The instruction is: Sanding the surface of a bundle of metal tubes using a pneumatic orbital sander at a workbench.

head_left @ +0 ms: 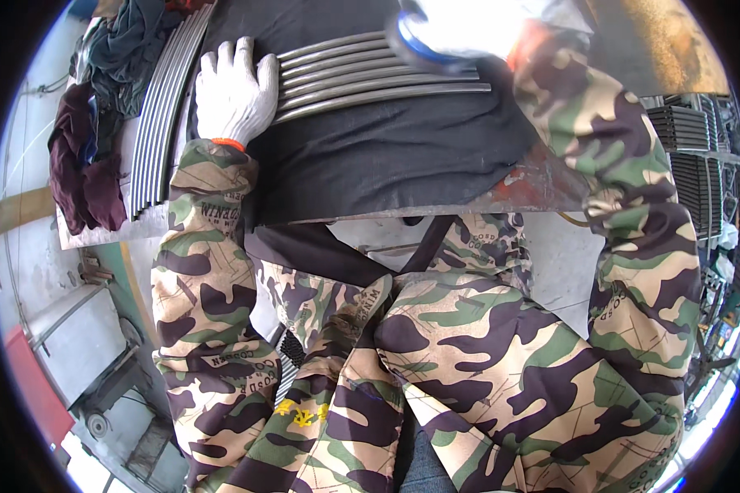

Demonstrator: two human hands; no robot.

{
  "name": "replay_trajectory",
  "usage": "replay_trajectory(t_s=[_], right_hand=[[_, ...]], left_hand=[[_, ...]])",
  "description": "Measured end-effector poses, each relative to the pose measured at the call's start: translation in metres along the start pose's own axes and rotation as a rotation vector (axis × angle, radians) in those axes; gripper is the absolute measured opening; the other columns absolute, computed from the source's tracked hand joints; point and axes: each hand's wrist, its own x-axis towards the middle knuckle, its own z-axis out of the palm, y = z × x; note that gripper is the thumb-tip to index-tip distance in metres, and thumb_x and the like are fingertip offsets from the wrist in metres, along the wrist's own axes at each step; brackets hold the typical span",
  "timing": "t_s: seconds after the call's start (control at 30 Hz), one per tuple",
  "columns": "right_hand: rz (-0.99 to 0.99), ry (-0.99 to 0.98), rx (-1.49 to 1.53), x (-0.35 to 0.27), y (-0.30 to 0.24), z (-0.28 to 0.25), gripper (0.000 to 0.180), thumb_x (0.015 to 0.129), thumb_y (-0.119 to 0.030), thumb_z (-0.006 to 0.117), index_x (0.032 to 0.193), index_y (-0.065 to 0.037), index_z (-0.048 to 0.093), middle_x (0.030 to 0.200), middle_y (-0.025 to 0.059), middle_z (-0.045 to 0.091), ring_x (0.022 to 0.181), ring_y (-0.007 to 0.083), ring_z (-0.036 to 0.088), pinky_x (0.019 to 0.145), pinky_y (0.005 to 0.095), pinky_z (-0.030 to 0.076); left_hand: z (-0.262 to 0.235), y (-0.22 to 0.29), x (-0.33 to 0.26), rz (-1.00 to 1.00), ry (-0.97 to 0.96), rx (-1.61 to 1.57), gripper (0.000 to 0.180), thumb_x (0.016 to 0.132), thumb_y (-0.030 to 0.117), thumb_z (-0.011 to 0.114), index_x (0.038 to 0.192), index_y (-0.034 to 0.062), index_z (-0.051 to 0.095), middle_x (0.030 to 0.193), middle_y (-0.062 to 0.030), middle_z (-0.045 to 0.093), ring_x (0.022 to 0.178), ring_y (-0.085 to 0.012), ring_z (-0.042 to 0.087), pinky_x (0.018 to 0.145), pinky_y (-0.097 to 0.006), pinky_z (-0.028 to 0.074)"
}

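- Nearest the camera are the person's own knees and lap in camouflage trousers, filling the lower half of the view; both forearms wear sleeves of the same cloth.
- Beyond the knees stands a metal workbench with a rusty front edge, covered by a dark cloth.
- On the cloth lies a set of grey metal rods, side by side, running left to right and slightly fanned.
- The left hand, in a white knit glove with an orange cuff, lies flat and open, fingers spread, pressing down on the left ends of the rods; it grips nothing.
- The right hand, also gloved in white, is overexposed and blurred at the top edge; it seems closed around a round tool with a blue rim set against the right part of the rods, but how firmly it is closed I cannot tell.
- Judged by look, the rods are stiff, smooth and fairly heavy as a bundle; they would roll or slide apart, so pinning them flat near one end suits them better than pinching a single rod.
- A second stack of curved grey strips lies left of the cloth, beside a heap of dark red and teal rags.
- No packages, labels or signs show on the bench; a red box stands low at left and dark grilles at right.
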Motion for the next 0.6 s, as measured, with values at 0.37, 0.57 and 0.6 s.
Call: replay_trajectory(t_s=[0.37,0.57,0.6], right_hand=[[-0.061,0.308,-0.141,0.018,-0.005,0.018,0.024,0.089,-0.026,0.062,0.096,-0.005,0.072,0.091,0.0234,0.069,0.082,0.044,0.069,0.074,0.0532,0.056],[0.0,-0.043,0.024,0.021,-0.034,-0.006,0.021,0.089,-0.025,0.063,0.094,-0.006,0.07,0.091,0.023,0.069,0.086,0.0421,0.07,0.072,0.0537,0.057],[0.001,-0.015,-0.017,0.028,-0.028,0.003,0.021,0.089,-0.025,0.063,0.094,-0.006,0.07,0.092,0.0231,0.069,0.086,0.0419,0.07,0.072,0.0542,0.056]], left_hand=[[-0.006,0.006,-0.004,0.049,0.074,-0.019,0.029,0.098,0.029,0.058,0.112,0.0092,0.073,0.123,-0.018,0.066,0.108,-0.0405,0.058,0.089,-0.051,0.052],[-0.007,0.013,-0.006,-0.106,0.083,-0.105,0.042,0.097,0.033,0.059,0.122,0.0005,0.068,0.117,-0.0188,0.064,0.107,-0.0378,0.058,0.09,-0.05,0.05],[-0.005,0.014,-0.007,-0.105,0.086,-0.099,0.041,0.097,0.032,0.058,0.123,0.0006,0.067,0.117,-0.019,0.064,0.107,-0.0379,0.058,0.09,-0.05,0.05]])
